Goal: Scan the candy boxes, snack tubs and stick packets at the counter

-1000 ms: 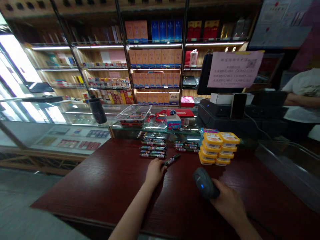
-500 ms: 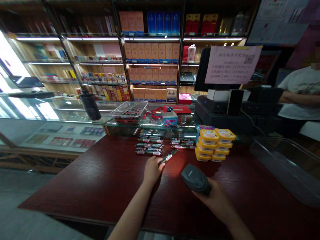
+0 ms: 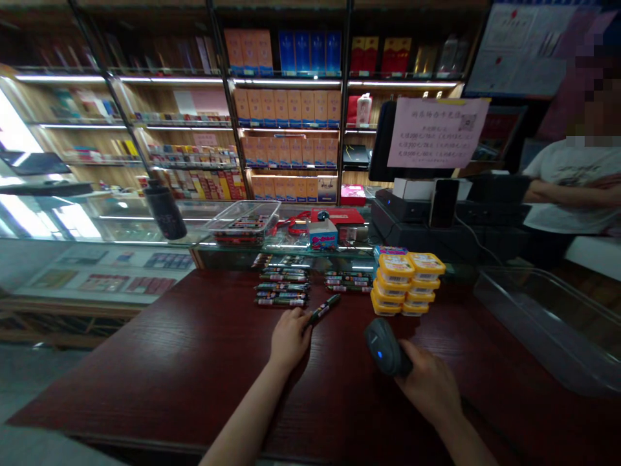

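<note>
My left hand [image 3: 291, 340] pinches the near end of a dark green pen-like stick [image 3: 324, 310] with a printed label, low over the dark red wooden table [image 3: 194, 362]. My right hand [image 3: 431, 380] is wrapped round the handle of a black barcode scanner [image 3: 385, 346], which shows a small blue light on top. Just beyond the left hand lie rows of similar sticks [image 3: 281, 294]. A second group of sticks [image 3: 348, 282] sits to their right. Beside it rise stacked yellow-lidded tubs [image 3: 406, 285].
A clear plastic bin [image 3: 538, 323] stands at the right. On the glass counter behind are a clear tray [image 3: 242, 223], a small blue-pink box [image 3: 323, 235], a black cup [image 3: 165, 210] and a phone [image 3: 443, 202]. A person [image 3: 572, 188] with folded arms is at far right.
The red glow near the stick is gone, and a blue light shows on the scanner. The scanner has turned and shifted slightly right. The left hand still holds the stick.
</note>
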Demonstrator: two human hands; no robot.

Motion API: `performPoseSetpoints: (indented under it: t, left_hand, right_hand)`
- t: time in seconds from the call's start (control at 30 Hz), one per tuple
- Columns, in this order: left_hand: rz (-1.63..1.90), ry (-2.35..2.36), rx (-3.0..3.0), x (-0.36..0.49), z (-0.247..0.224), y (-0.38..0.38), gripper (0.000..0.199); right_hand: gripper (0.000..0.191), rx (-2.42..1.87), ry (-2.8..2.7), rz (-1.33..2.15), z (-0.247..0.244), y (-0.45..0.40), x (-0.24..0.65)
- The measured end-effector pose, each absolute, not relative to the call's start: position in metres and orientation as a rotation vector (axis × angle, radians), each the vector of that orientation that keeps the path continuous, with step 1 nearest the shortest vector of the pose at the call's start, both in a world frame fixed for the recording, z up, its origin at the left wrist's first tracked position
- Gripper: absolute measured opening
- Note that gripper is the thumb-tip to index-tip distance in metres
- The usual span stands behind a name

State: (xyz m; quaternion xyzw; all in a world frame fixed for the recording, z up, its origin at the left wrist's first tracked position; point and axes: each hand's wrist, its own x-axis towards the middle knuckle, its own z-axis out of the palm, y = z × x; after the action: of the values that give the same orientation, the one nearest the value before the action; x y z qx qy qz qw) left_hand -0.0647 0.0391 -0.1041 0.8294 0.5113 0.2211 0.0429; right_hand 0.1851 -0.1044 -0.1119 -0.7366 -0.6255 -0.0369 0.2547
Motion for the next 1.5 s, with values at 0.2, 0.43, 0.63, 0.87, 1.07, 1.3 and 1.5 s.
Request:
performPoseSetpoints:
  t: [0.2, 0.43, 0.63, 0.87, 1.07, 1.3, 1.5]
  left_hand:
    - [0.567, 1.556, 2.561, -0.045, -0.1, 0.058, 0.025]
    - [0.616, 1.568, 2.569, 0.008, -0.107, 0.086, 0.02]
    - [0.743, 1.648, 2.512, 0.025, -0.114, 0.093, 0.028]
    - [0.867, 1.458, 2.577, -0.018, -0.112, 0.08, 0.031]
    - [1.059, 1.714, 2.456, -0.087, -0.107, 0.079, 0.026]
    - [1.103, 2.049, 2.301, -0.118, -0.124, 0.089, 0.035]
    - [0.871, 2.168, 2.24, -0.116, -0.119, 0.093, 0.04]
  right_hand:
    - [0.023, -1.975, -1.764, -0.204, -0.135, -0.104, 0.193]
    - [0.027, -1.959, -1.734, -0.177, -0.136, -0.104, 0.194]
    - [0.029, -1.978, -1.74, -0.198, -0.137, -0.103, 0.195]
    - [0.025, -1.944, -1.74, -0.32, -0.142, -0.106, 0.197]
    - [0.027, -1.914, -1.74, -0.4, -0.143, -0.11, 0.196]
    - [0.027, -1.93, -1.77, -0.438, -0.144, -0.112, 0.196]
    - [0.028, -1.95, -1.762, -0.422, -0.14, -0.113, 0.194]
